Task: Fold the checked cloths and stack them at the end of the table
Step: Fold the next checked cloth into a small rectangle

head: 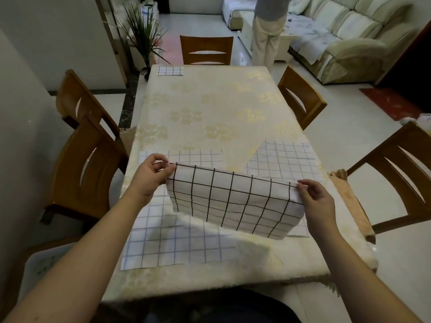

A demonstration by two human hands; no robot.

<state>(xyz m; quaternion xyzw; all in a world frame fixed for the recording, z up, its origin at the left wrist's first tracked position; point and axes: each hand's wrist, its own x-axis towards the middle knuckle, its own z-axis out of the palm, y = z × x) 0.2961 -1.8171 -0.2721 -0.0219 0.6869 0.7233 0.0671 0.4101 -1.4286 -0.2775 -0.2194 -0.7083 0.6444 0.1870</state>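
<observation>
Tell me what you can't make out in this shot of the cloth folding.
Head view, the only one:
- Flat cloth: its right part lies hidden under the held cloth.
- Far folded cloth: too small to count layers.
- Standing person: cut off by the top edge.

Wooden chairs (pixel 300 96) ring the table (pixel 210 108); beyond, a cream sofa (pixel 345 31) on pale tiled floor (pixel 349 136).
</observation>
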